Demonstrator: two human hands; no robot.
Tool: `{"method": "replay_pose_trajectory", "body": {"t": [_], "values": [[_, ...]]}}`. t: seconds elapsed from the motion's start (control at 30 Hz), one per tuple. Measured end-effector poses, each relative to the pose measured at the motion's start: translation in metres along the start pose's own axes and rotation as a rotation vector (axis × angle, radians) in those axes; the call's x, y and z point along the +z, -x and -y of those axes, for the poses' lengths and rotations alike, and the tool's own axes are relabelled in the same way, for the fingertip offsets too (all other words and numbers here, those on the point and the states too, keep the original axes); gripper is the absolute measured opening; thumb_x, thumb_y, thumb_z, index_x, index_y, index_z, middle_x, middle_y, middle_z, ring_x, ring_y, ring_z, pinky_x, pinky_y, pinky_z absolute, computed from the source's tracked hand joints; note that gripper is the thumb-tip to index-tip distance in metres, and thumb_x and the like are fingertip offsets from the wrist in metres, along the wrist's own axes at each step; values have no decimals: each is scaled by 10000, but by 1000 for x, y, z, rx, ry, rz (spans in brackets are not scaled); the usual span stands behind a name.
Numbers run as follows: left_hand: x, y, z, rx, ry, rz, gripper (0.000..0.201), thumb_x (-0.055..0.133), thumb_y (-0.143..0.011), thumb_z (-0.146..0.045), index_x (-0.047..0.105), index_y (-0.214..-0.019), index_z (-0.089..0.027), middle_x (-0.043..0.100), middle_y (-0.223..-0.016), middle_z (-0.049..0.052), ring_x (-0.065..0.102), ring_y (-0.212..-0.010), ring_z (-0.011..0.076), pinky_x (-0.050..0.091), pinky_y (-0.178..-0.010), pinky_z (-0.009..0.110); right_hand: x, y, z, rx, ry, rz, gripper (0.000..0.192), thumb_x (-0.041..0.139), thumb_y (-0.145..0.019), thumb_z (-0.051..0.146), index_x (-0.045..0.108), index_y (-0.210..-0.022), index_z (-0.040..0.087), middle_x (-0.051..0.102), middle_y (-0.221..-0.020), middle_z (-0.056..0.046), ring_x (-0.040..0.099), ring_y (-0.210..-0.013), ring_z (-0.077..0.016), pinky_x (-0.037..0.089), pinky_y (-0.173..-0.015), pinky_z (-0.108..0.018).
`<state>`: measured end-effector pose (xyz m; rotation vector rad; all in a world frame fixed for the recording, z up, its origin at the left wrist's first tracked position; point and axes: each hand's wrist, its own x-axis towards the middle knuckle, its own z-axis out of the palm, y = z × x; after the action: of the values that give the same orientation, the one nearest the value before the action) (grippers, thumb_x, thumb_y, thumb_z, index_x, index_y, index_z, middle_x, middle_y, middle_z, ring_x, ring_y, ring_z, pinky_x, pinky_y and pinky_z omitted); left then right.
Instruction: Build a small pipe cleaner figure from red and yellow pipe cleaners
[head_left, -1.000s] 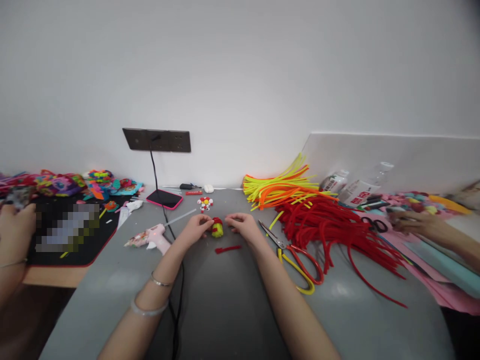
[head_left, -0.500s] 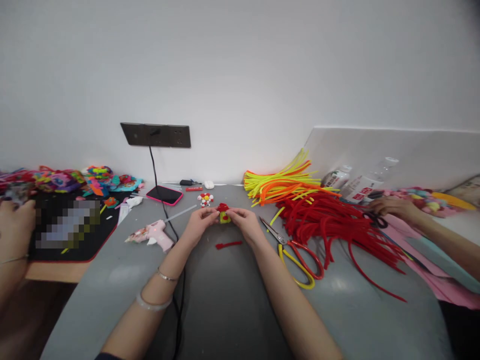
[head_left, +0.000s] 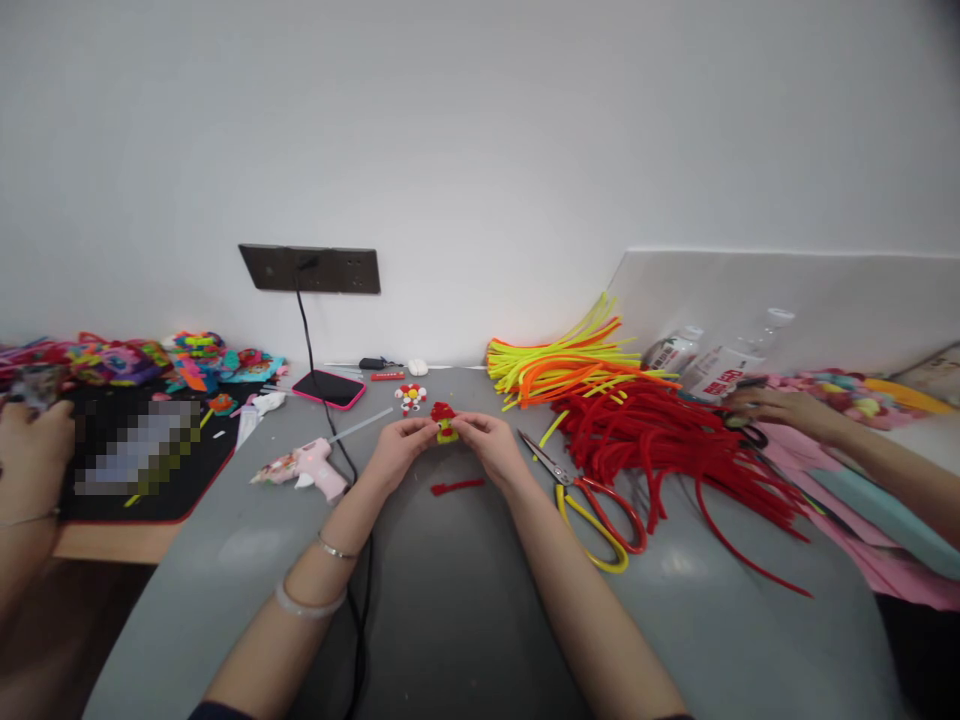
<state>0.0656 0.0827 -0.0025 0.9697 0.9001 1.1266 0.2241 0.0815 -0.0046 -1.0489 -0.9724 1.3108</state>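
Note:
Between my two hands is a small red and yellow pipe-cleaner figure (head_left: 445, 425), red on top and yellow below. My left hand (head_left: 403, 446) pinches its left side with thumb and fingers. From the other side my right hand (head_left: 489, 444) pinches it as well. Just below them a short red pipe-cleaner piece (head_left: 457, 486) lies on the grey table (head_left: 450, 620). A red and white flower (head_left: 411, 400) with a yellow centre sits behind my left hand. Scissors (head_left: 581, 495) with one red and one yellow handle lie partly spread to the right of my right hand.
A pink glue gun (head_left: 311, 468) and a phone (head_left: 328, 390) lie to the left, near a black cable (head_left: 361, 600). Red pipe cleaners (head_left: 652, 445) and yellow-orange ones (head_left: 562, 365) are heaped on the right. Co-workers' hands are at the left (head_left: 34, 450) and right (head_left: 784, 410).
The figure has turned a little between my fingers, and more of its red middle shows. My hands stay in almost the same place. The co-worker's hand at right has shifted slightly left.

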Motion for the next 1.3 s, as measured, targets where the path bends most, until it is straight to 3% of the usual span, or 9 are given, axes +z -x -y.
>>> {"method": "replay_pose_trajectory", "body": {"t": [0.2,0.47,0.63,1.07,1.3], "values": [[-3,-1,3,23,-71,-23,407,826,-588,-448,742,-828,-130,744,-835,79,664,-802,203,505,-812,327,-1,0,-1,-14,37,23,311,780,-582,419,742,-753,162,729,-815,-42,565,-648,-141,422,-616,-253],[-4,-1,4,41,-115,-37,368,832,-585,-434,735,-785,-141,720,-747,36,640,-720,164,508,-764,292,-2,-1,-3,-104,65,4,235,791,-595,387,742,-702,184,748,-980,-76,652,-913,-239,471,-839,-329],[-2,1,1,51,-166,-53,389,839,-555,-448,709,-755,-140,692,-720,23,633,-714,167,519,-762,305,-3,-1,-2,-112,87,-9,283,810,-570,432,723,-679,185,753,-982,-77,659,-949,-264,475,-896,-372],[-5,0,3,51,-232,-55,359,823,-584,-437,692,-728,-135,680,-692,15,639,-703,162,532,-750,300,-4,-2,-5,-35,99,-4,288,791,-578,413,732,-712,165,752,-965,-88,651,-829,-222,476,-749,-312],[-5,-5,9,108,-389,-106,312,776,-623,-409,643,-720,-144,671,-666,30,646,-611,166,551,-593,278,-5,-2,-6,7,47,9,307,799,-564,410,729,-722,157,750,-937,-77,618,-710,-171,466,-668,-283]]}}
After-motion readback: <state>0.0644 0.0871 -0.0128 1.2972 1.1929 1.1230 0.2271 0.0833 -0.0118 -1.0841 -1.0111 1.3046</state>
